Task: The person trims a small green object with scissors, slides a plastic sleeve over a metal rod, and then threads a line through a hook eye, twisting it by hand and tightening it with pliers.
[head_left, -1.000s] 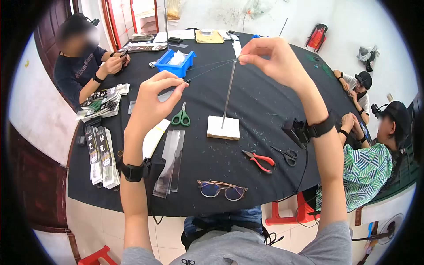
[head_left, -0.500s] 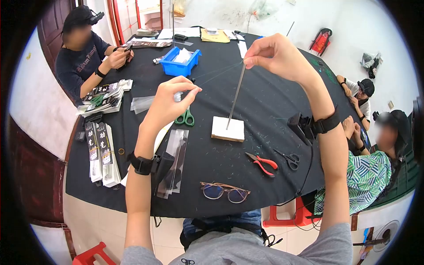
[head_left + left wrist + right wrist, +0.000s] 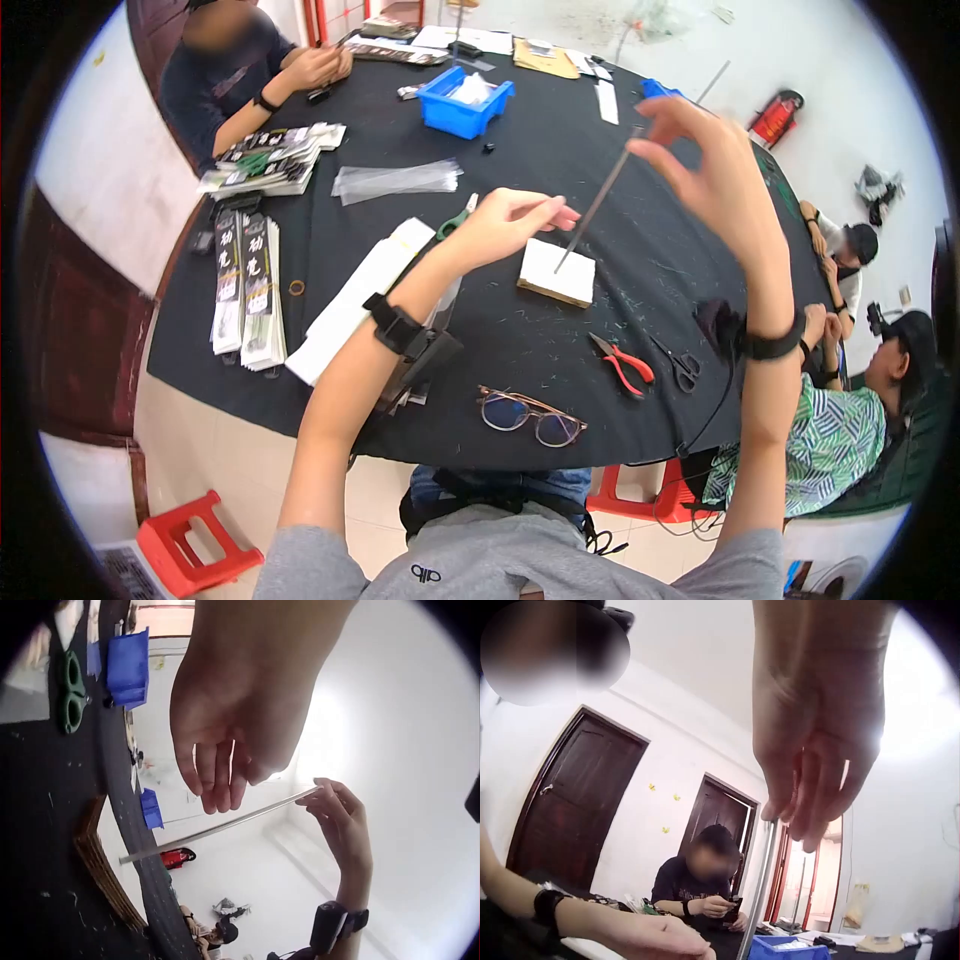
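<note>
- The thin straight silver-grey metal rod (image 3: 607, 187) stands on the white-topped rectangular block with brown layered edges (image 3: 548, 262), which sits on the black cloth-covered table (image 3: 520, 345).
- The right hand (image 3: 722, 178) is at the rod's top, thumb against it and forefinger arched away in the head view; blur leaves me unable to tell whether anything is pinched.
- The left hand (image 3: 505, 226) hangs beside the rod's lower half, fingers loosely bent and thumb close to them; I see nothing between them (a very fine strand could escape notice).
- To do this well, I would steady the tip with light fingertip contact, since a sideways push would probably rock the block.
- The left hand should move smoothly, any strand kept gently taut, and clear of the red-handled metal pliers (image 3: 612, 355).
- Against half a second ago, the left hand has come in much nearer the rod.
- The fine green thread seen then, running from rod tip towards the left fingers, can no longer be made out.
- The right fingertips, together on the tip then, now look spread.
- The head view itself has shifted.
</note>
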Action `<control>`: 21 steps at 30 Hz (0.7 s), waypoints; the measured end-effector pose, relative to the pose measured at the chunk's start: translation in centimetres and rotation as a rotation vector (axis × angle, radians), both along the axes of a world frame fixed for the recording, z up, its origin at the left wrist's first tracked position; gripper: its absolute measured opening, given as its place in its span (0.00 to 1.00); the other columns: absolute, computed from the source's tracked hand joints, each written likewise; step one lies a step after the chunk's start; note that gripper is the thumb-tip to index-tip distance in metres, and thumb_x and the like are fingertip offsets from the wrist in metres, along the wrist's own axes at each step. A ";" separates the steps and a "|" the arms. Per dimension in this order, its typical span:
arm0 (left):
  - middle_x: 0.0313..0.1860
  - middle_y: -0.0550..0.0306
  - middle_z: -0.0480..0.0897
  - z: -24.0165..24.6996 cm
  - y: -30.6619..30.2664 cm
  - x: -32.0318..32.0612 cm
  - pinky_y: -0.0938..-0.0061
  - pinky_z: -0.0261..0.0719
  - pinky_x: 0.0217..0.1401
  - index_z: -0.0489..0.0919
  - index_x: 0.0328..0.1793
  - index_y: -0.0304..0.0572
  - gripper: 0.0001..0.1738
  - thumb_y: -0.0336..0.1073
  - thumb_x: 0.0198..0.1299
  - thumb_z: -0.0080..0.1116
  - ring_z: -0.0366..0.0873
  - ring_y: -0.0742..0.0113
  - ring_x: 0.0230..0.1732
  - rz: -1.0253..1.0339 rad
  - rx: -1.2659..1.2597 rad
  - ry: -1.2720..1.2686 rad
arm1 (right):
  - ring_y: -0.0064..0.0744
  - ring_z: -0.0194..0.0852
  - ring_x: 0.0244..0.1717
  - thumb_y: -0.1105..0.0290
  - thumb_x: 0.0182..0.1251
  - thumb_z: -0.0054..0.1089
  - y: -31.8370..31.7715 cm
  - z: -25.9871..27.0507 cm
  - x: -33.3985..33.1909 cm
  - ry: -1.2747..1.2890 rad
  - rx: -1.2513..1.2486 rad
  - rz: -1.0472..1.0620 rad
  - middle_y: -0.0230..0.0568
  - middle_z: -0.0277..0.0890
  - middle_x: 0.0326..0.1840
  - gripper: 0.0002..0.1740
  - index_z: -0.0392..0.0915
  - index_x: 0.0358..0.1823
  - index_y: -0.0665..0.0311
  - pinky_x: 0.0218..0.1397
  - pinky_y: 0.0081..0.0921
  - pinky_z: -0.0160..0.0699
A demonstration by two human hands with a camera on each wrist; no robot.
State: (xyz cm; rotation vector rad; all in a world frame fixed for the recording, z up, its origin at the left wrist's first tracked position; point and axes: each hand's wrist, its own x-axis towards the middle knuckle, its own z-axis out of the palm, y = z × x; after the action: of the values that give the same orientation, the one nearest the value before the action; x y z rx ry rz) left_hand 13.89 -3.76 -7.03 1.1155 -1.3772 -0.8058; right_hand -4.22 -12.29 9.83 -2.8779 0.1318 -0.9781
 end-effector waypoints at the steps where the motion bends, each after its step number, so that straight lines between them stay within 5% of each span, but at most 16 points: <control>1: 0.44 0.54 0.86 -0.3 -0.1 -0.2 0.74 0.77 0.56 0.83 0.51 0.33 0.20 0.42 0.74 0.46 0.81 0.71 0.48 -0.018 -0.007 0.048 | 0.35 0.78 0.27 0.68 0.61 0.66 1.8 -0.5 -0.5 -0.028 -0.168 -0.113 0.41 0.77 0.22 0.12 0.77 0.26 0.69 0.37 0.27 0.76; 2: 0.45 0.53 0.86 -0.2 -0.1 -0.4 0.73 0.77 0.57 0.83 0.52 0.33 0.20 0.43 0.73 0.47 0.81 0.70 0.49 -0.014 0.005 0.041 | 0.40 0.76 0.24 0.66 0.61 0.66 3.2 -1.2 -1.0 -0.055 -0.335 -0.224 0.42 0.75 0.20 0.14 0.75 0.24 0.68 0.36 0.30 0.74; 5: 0.46 0.51 0.86 -0.1 -0.1 -0.7 0.73 0.77 0.57 0.83 0.52 0.32 0.20 0.42 0.72 0.49 0.81 0.68 0.50 -0.020 -0.011 0.077 | 0.43 0.78 0.29 0.60 0.64 0.61 5.8 -5.0 -1.7 0.376 -0.213 -0.188 0.42 0.76 0.22 0.18 0.76 0.21 0.65 0.38 0.34 0.74; 7: 0.46 0.50 0.86 0.1 0.1 -0.9 0.73 0.77 0.58 0.83 0.52 0.32 0.19 0.41 0.72 0.50 0.82 0.68 0.51 -0.004 0.013 0.095 | 0.42 0.80 0.39 0.58 0.65 0.59 5.8 -9.1 -0.8 0.637 -0.096 -0.058 0.45 0.80 0.31 0.18 0.80 0.31 0.68 0.45 0.34 0.76; 11: 0.46 0.52 0.86 0.2 0.0 -1.2 0.74 0.77 0.57 0.82 0.52 0.31 0.18 0.39 0.70 0.52 0.82 0.69 0.50 0.038 0.029 0.100 | 0.50 0.72 0.58 0.55 0.65 0.59 6.0 -17.3 3.7 0.373 -0.190 0.098 0.55 0.75 0.54 0.29 0.73 0.57 0.73 0.62 0.45 0.67; 12: 0.46 0.52 0.86 0.1 -0.1 -1.2 0.75 0.77 0.56 0.82 0.52 0.31 0.17 0.39 0.70 0.52 0.82 0.70 0.50 0.038 0.020 0.094 | 0.50 0.72 0.58 0.55 0.65 0.59 6.3 -18.4 4.8 0.374 -0.188 0.101 0.55 0.75 0.54 0.29 0.73 0.57 0.73 0.62 0.45 0.67; 14: 0.44 0.52 0.87 0.3 0.2 -1.2 0.76 0.77 0.54 0.83 0.50 0.31 0.17 0.38 0.69 0.53 0.82 0.71 0.48 0.057 0.009 0.072 | 0.57 0.61 0.69 0.60 0.67 0.56 6.9 -20.2 6.8 0.432 0.050 0.084 0.60 0.65 0.67 0.29 0.67 0.64 0.71 0.71 0.51 0.56; 21: 0.41 0.53 0.87 0.2 0.1 -1.1 0.76 0.78 0.51 0.84 0.48 0.32 0.16 0.39 0.68 0.53 0.83 0.71 0.45 0.080 -0.004 0.017 | 0.63 0.53 0.73 0.60 0.67 0.53 7.1 -23.9 8.9 0.322 -0.019 0.066 0.59 0.58 0.73 0.30 0.63 0.69 0.64 0.74 0.51 0.53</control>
State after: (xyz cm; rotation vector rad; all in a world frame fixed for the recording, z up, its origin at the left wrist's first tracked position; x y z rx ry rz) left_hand 12.81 -3.64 -6.81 1.1511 -1.3115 -0.7521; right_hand 4.72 -5.15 -14.10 -3.0123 0.0504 -0.5013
